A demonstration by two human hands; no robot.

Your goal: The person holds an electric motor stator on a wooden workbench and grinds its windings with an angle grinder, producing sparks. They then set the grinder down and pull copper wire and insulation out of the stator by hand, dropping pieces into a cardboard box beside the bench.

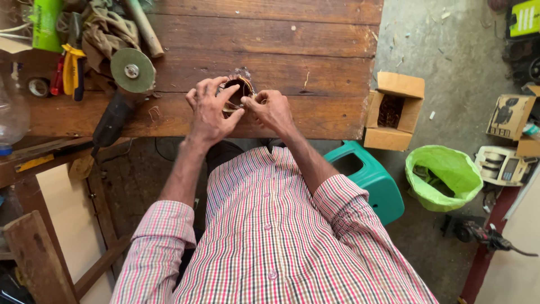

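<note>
Centre of the frame, above a red-and-white checked shirt (270, 236): the left hand (209, 112) and right hand (273, 110) each close a fingertip grip on a small round winding of copper-coloured wire (236, 93), which rests on the worn plank surface (292, 62) near its front edge. To the left lies an angle grinder (121, 93) with a grey-green disc, dark-bodied; farther, at upper left, sit yellow-handled pliers (73, 67) and a crumpled tan cloth (109, 31).

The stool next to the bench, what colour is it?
The stool is teal green, seen in the head view.
</note>
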